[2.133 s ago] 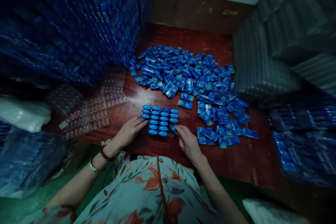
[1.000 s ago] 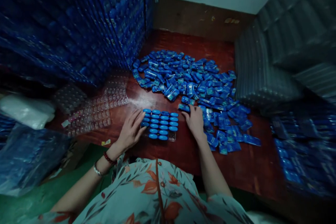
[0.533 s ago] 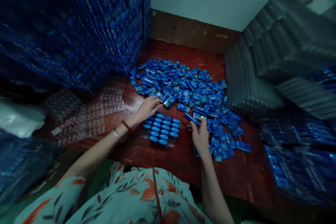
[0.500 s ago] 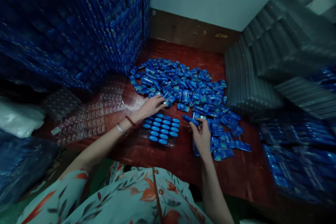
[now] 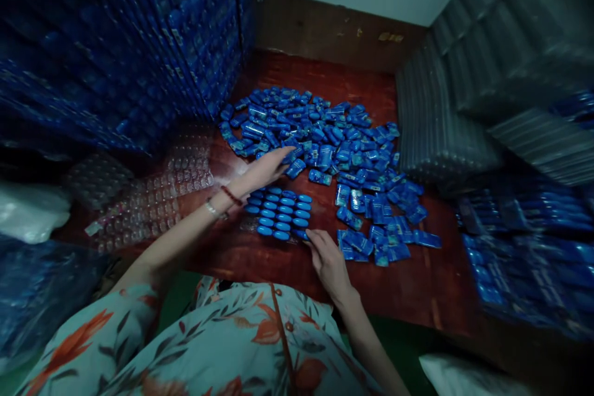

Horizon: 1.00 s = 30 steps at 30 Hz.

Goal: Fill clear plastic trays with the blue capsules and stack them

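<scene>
My left hand (image 5: 264, 168) reaches with loose, open fingers into the loose heap of small blue wrapped packets (image 5: 325, 142) at frame centre, gripping nothing yet. My right hand (image 5: 327, 260) pinches one blue packet (image 5: 301, 234) at the near corner of the clear plastic blister tray (image 5: 278, 216) on the red-brown wooden tabletop (image 5: 417, 284). I judge the tray nearly filled; next calls for seating that packet.

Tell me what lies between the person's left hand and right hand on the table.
In the head view, the filled tray of blue pieces lies between the left hand, out at the loose blue packets, and the right hand, at the tray's near corner.
</scene>
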Tool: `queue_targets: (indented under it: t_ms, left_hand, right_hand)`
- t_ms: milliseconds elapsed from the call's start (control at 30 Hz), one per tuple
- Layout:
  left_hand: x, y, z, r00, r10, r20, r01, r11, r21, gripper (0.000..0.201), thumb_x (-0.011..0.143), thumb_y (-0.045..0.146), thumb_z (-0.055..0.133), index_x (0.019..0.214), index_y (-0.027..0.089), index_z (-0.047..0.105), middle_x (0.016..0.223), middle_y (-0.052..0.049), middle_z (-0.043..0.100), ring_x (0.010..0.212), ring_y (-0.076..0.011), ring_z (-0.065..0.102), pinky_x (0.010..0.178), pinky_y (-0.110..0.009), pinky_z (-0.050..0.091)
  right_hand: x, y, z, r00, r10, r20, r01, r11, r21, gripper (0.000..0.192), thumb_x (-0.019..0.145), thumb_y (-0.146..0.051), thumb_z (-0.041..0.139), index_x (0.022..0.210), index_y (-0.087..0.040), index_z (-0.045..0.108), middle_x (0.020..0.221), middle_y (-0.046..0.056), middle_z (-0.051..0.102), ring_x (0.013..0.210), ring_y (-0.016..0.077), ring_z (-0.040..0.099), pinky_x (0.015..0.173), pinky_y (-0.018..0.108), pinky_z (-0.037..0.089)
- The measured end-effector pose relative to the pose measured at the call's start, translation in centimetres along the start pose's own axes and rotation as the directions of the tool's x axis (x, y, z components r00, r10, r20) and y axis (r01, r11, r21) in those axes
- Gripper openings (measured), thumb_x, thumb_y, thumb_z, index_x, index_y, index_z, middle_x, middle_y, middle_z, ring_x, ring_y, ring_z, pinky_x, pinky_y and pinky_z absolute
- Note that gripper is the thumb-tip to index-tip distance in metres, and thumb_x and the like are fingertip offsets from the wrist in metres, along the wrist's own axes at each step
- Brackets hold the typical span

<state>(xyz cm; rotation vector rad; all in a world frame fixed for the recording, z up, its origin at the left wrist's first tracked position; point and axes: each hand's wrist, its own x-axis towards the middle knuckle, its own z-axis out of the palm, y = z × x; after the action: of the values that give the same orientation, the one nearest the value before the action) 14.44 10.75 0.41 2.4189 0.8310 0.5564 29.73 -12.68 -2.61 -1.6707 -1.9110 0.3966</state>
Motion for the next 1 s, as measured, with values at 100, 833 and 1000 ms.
queue_targets:
  t_ms: [100,833,1000]
  left_hand:
    - [-5.3,0.2,-3.5,0.959,-0.115,-0.259,0.070,0.982,-0.178,0.031,0.088,0.026,0.052,0.118,0.017,0.054,0.111,-0.008,0.060,0.099,-0.0179,0.057,0.087,-0.029,0.046]
    - [-18.8,2.1,1.3,0.974,0.090,-0.208,-0.047,0.978,0.204,0.035,0.090,0.008,0.038,0.120,0.018,0.053,0.101,-0.010,0.059,0.088,-0.0184,0.050,0.073,-0.031,0.049]
    - [-17.5,2.3,0.4,0.988,0.152,-0.036,-0.137,0.952,0.273,0.036,0.091,0.011,0.034,0.121,0.018,0.054,0.101,-0.011,0.060,0.091,-0.0206,0.050,0.074,-0.032,0.050]
  right_hand:
    - [0.4,-0.1,-0.6,0.991,-0.034,0.127,0.058,0.980,-0.188,0.037,0.088,-0.007,0.035,0.116,-0.020,0.055,0.090,0.008,0.059,0.084,0.0183,0.058,0.073,0.029,0.049]
    - [4.1,1.6,-2.0,0.948,-0.288,0.136,0.310,0.932,-0.187,0.035,0.092,-0.021,0.047,0.126,-0.021,0.054,0.074,0.002,0.064,0.066,0.0135,0.059,0.066,0.024,0.046]
    - [9.0,3.9,-1.0,0.984,-0.063,-0.164,0.061,0.998,-0.017,0.028,0.093,-0.024,0.041,0.110,-0.022,0.064,0.095,0.005,0.067,0.084,0.0159,0.062,0.078,0.027,0.048]
